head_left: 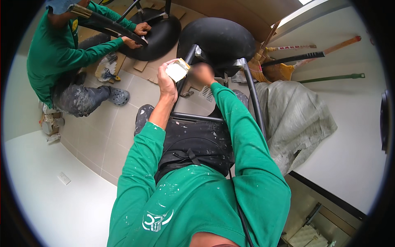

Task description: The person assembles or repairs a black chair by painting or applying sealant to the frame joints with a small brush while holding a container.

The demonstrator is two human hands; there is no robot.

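My left hand (166, 83) is closed round a small squarish container (177, 70) with white contents and a yellowish edge. Just right of it, my right hand (202, 75) reaches in beside the container and the black metal frame; it is blurred, so its fingers and anything in them cannot be made out. In front of me lies a tipped black chair with a rounded seat (217, 39). Its tubular legs (253, 96) point back toward me on both sides of my hands, and a crossbar (197, 117) runs above my lap.
At left, a co-worker in a green shirt (53, 61) crouches with both hands on another black chair (158, 35). A paintbrush (110, 75) rests beside them. A grey woven sheet (292, 119) drapes on my right, below brooms and long handles (329, 51). Cardboard (140, 66) covers some floor.
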